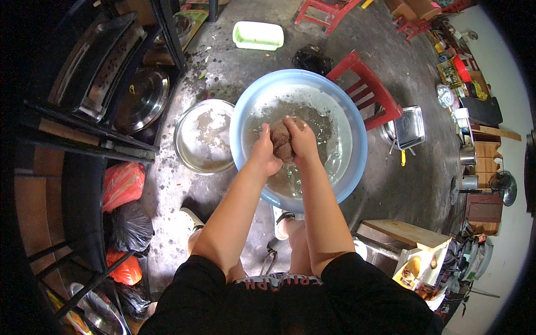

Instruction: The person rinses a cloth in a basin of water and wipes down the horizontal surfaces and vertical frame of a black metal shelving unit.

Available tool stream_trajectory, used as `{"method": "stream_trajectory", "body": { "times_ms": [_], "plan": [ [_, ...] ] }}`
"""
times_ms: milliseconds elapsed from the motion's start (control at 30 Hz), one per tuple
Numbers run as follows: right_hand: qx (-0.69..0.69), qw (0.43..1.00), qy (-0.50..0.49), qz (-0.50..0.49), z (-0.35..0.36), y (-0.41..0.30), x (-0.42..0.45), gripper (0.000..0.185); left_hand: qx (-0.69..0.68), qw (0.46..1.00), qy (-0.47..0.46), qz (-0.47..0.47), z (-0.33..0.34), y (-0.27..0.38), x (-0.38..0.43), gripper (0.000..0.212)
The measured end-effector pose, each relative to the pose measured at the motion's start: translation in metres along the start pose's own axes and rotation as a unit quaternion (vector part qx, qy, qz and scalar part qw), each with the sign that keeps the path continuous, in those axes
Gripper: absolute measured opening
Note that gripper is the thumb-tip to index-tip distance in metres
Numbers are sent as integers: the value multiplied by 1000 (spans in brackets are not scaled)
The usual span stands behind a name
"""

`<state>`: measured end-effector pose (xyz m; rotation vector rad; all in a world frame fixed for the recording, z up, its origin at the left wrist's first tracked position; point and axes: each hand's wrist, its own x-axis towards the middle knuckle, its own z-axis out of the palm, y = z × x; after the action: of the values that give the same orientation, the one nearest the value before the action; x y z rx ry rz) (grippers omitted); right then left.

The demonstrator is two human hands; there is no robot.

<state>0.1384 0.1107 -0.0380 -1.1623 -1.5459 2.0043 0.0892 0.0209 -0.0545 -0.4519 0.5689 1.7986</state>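
Both my hands press a wet, bunched brown cloth (pixel 281 140) between them, above sudsy greyish water (pixel 289 178) in a large light-blue plastic basin (pixel 356 125). My left hand (pixel 264 153) grips the cloth's left side, thumb pointing up. On the other side my right hand (pixel 303 140) wraps over its top and right edge. The cloth's underside is hidden. Foam rings the inner wall of the basin, mostly along the far side. Touching or very near the basin's left rim is a round metal basin (pixel 184 146) with whitish suds and murky water.
A red wooden chair (pixel 372 92) stands against the basin's far right. Beyond lies a green-and-white plastic basket (pixel 258 35). At left is a dark metal rack (pixel 96 130) with trays and bags. A metal tray (pixel 409 127) sits right; a wooden-topped cabinet (pixel 402 232) is nearer me.
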Motion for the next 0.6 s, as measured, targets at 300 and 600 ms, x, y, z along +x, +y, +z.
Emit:
{"method": "stream_trajectory", "body": {
  "times_ms": [300,600],
  "plan": [
    [-177,930,173,-271,20,-6,-11,29,64,994,11,92,19,-10,-12,49],
    [112,979,68,-154,21,4,-8,30,120,967,136,182,4,-22,14,36]
  ]
}}
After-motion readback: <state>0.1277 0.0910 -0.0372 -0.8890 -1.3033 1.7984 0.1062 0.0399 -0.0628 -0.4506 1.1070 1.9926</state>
